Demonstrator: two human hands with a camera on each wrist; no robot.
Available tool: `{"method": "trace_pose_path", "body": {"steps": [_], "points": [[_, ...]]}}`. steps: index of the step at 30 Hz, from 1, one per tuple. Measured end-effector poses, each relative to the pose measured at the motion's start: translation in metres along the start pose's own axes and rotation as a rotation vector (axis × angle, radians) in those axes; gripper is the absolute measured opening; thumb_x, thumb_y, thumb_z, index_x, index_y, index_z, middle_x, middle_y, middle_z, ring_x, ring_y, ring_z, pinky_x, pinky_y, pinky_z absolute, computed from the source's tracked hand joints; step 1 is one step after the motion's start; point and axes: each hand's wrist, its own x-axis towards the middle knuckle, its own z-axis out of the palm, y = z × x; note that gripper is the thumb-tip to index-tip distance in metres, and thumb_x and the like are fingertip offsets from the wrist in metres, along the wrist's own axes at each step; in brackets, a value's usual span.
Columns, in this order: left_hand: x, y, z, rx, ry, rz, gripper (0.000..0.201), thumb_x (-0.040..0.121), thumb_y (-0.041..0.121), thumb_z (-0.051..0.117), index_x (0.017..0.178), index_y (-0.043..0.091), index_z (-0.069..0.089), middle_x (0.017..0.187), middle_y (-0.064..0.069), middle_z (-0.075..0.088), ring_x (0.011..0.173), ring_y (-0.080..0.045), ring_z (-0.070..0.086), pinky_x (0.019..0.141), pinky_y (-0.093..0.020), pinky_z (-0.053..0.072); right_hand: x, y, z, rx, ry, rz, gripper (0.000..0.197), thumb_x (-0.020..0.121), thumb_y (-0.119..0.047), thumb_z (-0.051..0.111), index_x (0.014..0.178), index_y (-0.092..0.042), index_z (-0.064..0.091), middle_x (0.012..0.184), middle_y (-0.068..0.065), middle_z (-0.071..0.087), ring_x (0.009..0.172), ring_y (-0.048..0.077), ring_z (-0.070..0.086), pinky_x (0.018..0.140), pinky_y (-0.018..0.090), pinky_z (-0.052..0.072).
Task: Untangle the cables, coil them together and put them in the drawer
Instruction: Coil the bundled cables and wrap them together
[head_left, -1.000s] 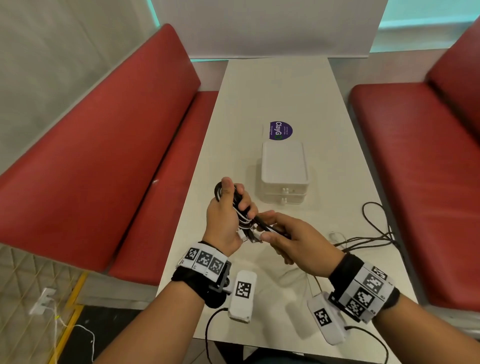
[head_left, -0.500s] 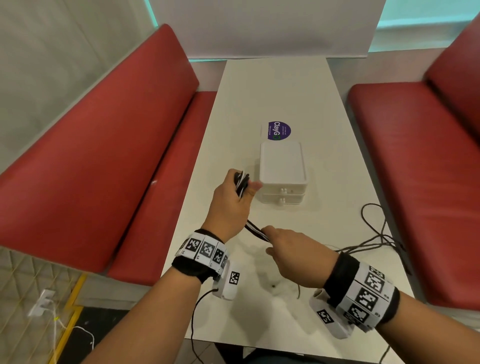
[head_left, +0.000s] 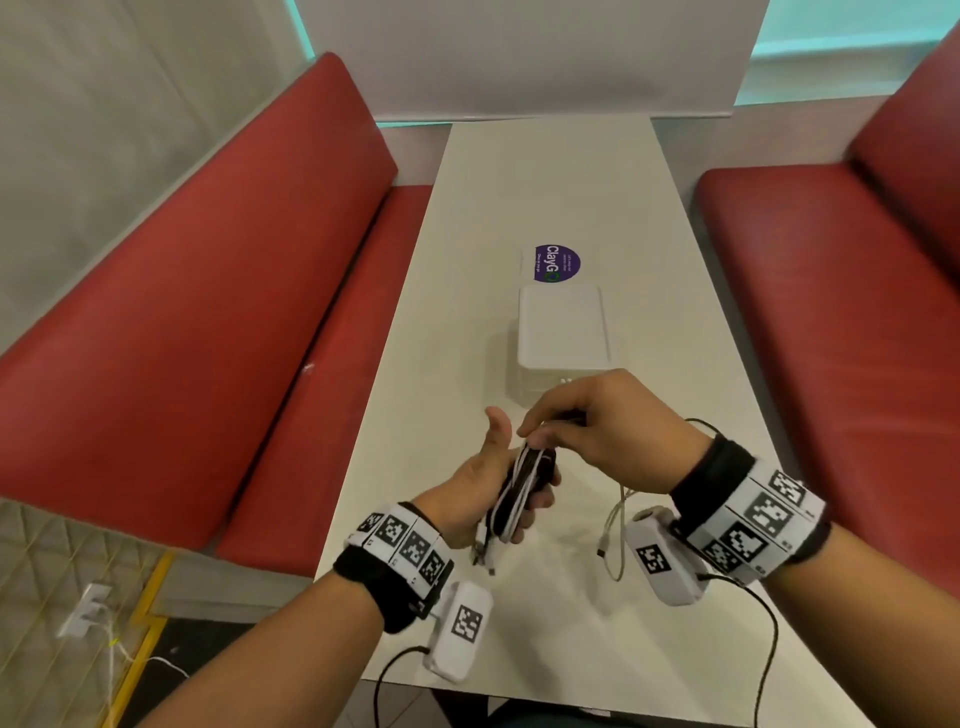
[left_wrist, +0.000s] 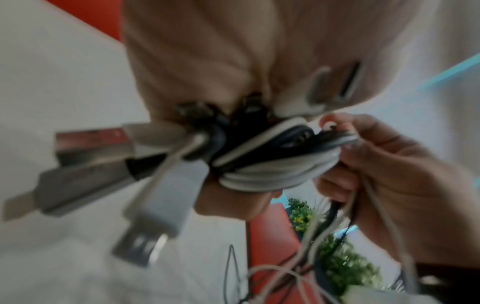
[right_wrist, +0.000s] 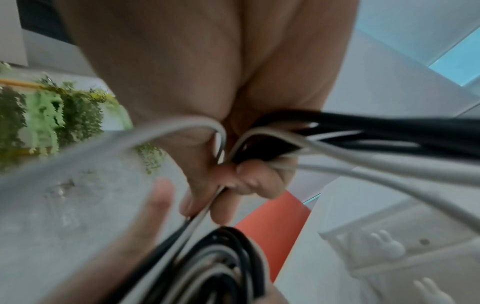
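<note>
A coil of black and white cables (head_left: 521, 491) lies in my left hand (head_left: 511, 462). The fingers curl round it and the thumb points up. USB plugs (head_left: 482, 557) hang from the coil's near end, and they show large and blurred as USB plugs (left_wrist: 155, 205) in the left wrist view. My right hand (head_left: 540, 434) sits just above the coil and pinches the loose cable strands (right_wrist: 259, 148) between thumb and fingers. The white drawer unit (head_left: 563, 332) stands shut behind both hands.
A loose white cable end (head_left: 615, 530) trails on the white table (head_left: 545, 182) under my right wrist, and a black cable (head_left: 698, 423) loops behind it. A purple sticker (head_left: 557, 263) lies beyond the drawer unit. Red benches (head_left: 234, 312) flank the table.
My left hand has drawn the coil back from the drawer unit toward me. My right hand has risen from below the coil to just above it, bringing the strands over.
</note>
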Motion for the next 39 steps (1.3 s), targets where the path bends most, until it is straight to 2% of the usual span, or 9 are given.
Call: {"method": "trace_pose_path", "body": {"steps": [3,6,11,14,18,23,26,32,39], "points": [[-0.002,-0.001,0.003,-0.041,-0.137,0.006,0.062,0.067,0.054,0.083,0.102,0.010,0.055,0.079,-0.005,0.047,0.056,-0.012,0.041,0.050,-0.022,0.038,0.003,0.011,0.006,0.030,0.051,0.009,0.011,0.088,-0.024,0.076,0.091,-0.033,0.081,0.081,-0.018,0.072,0.083,0.002,0.067,0.076,0.020,0.051],[-0.007,0.002,0.002,-0.047,-0.122,-0.039,0.019,0.082,0.017,0.071,0.095,0.011,0.059,0.076,-0.006,0.055,0.055,-0.011,0.044,0.052,-0.021,0.040,0.003,0.019,0.010,-0.012,0.037,0.042,0.009,0.090,-0.039,0.072,0.095,-0.043,0.079,0.086,-0.026,0.071,0.088,0.001,0.066,0.081,0.031,0.053],[-0.010,-0.002,-0.005,-0.132,-0.143,0.016,0.009,0.093,0.009,0.061,0.101,0.006,0.062,0.089,-0.015,0.071,0.092,-0.033,0.072,0.082,-0.038,0.055,-0.003,0.023,0.015,0.231,-0.054,0.129,0.017,0.089,-0.035,0.075,0.098,-0.022,0.069,0.082,-0.002,0.073,0.061,0.005,0.060,0.058,0.029,0.051],[-0.016,0.000,-0.008,-0.195,-0.261,-0.106,0.005,0.097,0.015,0.058,0.100,0.010,0.059,0.078,-0.008,0.057,0.060,-0.020,0.061,0.057,-0.029,0.052,-0.008,0.027,0.012,0.216,-0.157,0.163,0.037,0.082,-0.039,0.082,0.084,-0.009,0.062,0.061,-0.001,0.056,0.048,0.013,0.043,0.045,0.030,0.040],[-0.028,0.002,-0.030,-0.085,-0.355,-0.229,0.012,0.100,0.025,0.056,0.103,0.013,0.058,0.074,-0.003,0.043,0.052,-0.009,0.044,0.047,-0.019,0.040,-0.018,0.041,0.003,0.018,-0.330,0.235,0.048,0.071,-0.055,0.086,0.072,-0.012,0.064,0.053,-0.001,0.050,0.050,0.011,0.043,0.054,0.028,0.036],[-0.041,0.009,-0.070,0.107,-0.170,-0.253,0.018,0.102,0.028,0.057,0.096,0.011,0.058,0.071,-0.004,0.043,0.049,-0.011,0.040,0.046,-0.021,0.037,-0.029,0.064,0.007,-0.077,-0.237,0.307,0.051,0.086,-0.061,0.068,0.070,-0.014,0.058,0.052,-0.002,0.044,0.049,0.013,0.039,0.053,0.031,0.036],[-0.043,0.014,-0.091,0.185,-0.030,-0.256,0.023,0.104,0.031,0.055,0.095,0.010,0.058,0.069,-0.004,0.045,0.049,-0.014,0.040,0.046,-0.022,0.037,-0.033,0.070,0.005,-0.106,-0.229,0.311,0.041,0.091,-0.059,0.063,0.074,-0.021,0.060,0.057,0.006,0.062,0.047,0.011,0.054,0.057,0.030,0.048],[-0.049,0.019,-0.110,0.522,0.293,-0.198,0.026,0.104,0.029,0.053,0.090,0.008,0.059,0.063,-0.003,0.050,0.047,-0.016,0.042,0.046,-0.026,0.036,-0.040,0.086,-0.019,-0.326,-0.163,0.334,0.028,0.074,-0.041,0.069,0.064,-0.018,0.056,0.052,-0.001,0.051,0.048,0.012,0.044,0.054,0.034,0.040],[-0.053,0.016,-0.113,0.865,0.270,-0.364,0.015,0.095,0.023,0.050,0.086,0.016,0.059,0.069,-0.003,0.054,0.054,-0.020,0.041,0.044,-0.024,0.033,-0.043,0.096,-0.054,-0.535,-0.073,0.428,0.045,0.074,-0.057,0.076,0.061,-0.019,0.055,0.053,-0.005,0.053,0.050,0.012,0.049,0.050,0.027,0.039]]}}
